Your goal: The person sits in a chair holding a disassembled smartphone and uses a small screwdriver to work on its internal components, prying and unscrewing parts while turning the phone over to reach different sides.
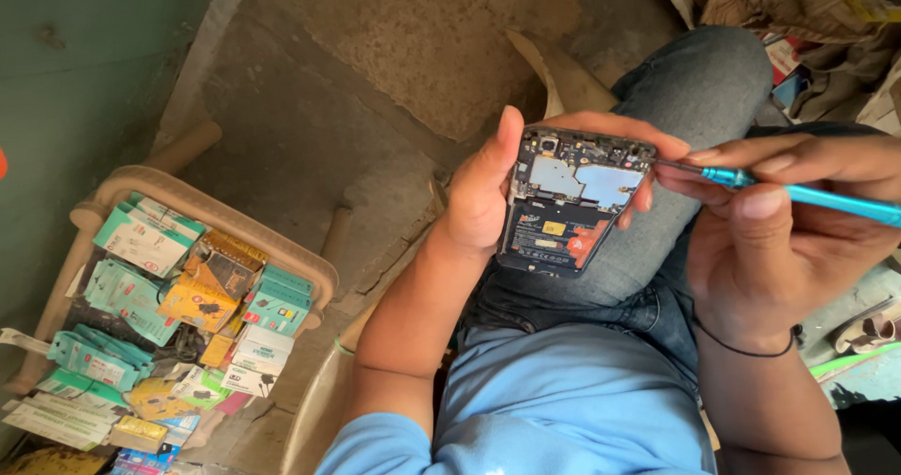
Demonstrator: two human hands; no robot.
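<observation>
So right in the centre of the frame there's an opened phone (566, 203), back cover off, metal shield and battery showing, held over the person's jeans-covered knee (699, 81). The left hand (488, 189) wraps it from the left edge, thumb up along the side and fingertips curling over the top right corner, so it's clamped pretty firmly. The right hand (779, 226), at the right of the frame, is closed around a blue screwdriver (798, 191) in a pinch grip, thumb and first fingers near the tip end, wrist bent in toward the phone. The tip sits at the phone's upper right corner.

My two cents: for a tiny screw like that, keep the driver square to the screw head, press in lightly and spin slowly, and brace the driver hand against the hand holding the phone so nothing slips onto the board.

Further off, lower left, a beige plastic stool (310, 267) is loaded with small teal and yellow accessory boxes (202, 301), sitting on rough concrete floor (394, 53).
</observation>
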